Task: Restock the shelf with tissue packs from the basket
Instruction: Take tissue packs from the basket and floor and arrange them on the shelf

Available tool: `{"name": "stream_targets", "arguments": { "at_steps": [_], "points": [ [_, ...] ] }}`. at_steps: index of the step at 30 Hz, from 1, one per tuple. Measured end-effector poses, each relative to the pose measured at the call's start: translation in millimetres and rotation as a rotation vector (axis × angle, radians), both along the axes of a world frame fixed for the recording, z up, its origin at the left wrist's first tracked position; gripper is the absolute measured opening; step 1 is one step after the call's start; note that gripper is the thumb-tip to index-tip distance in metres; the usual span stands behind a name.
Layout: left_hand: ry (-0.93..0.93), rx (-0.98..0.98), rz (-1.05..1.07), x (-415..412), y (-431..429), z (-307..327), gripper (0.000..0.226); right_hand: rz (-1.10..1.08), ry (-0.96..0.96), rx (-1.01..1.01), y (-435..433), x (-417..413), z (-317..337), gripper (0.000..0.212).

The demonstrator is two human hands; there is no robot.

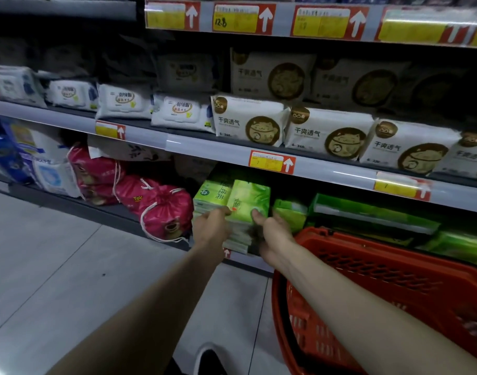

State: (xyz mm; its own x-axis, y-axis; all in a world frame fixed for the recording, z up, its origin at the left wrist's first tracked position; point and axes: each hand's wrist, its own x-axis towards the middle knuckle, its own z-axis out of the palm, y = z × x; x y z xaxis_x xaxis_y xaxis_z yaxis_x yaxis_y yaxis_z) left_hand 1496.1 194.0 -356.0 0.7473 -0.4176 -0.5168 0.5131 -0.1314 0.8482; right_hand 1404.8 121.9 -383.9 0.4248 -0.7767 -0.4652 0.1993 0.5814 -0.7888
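A green tissue pack (249,200) stands at the front of the bottom shelf (118,216), held between both hands. My left hand (211,228) grips its left side with the thumb on the front. My right hand (272,230) grips its right side, thumb pressed on the green face. Another green pack (209,194) sits just behind and to the left. More green packs (372,216) lie on the same shelf to the right. The red basket (389,269) stands at the lower right, under my right forearm; its contents are hidden.
Pink drawstring bags (161,209) crowd the bottom shelf left of the green packs. White cat-print packs (326,133) and white wipe packs (123,100) fill the shelf above. Grey floor tiles (56,266) spread out on the left. My shoe (211,361) shows at the bottom.
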Motion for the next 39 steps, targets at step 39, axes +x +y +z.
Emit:
{"name": "stream_targets", "arguments": {
  "at_steps": [39],
  "points": [
    [0.548,-0.302,0.011,9,-24,-8,0.072,0.233,0.537,-0.332,-37,-11,-16,0.104]
  ]
}}
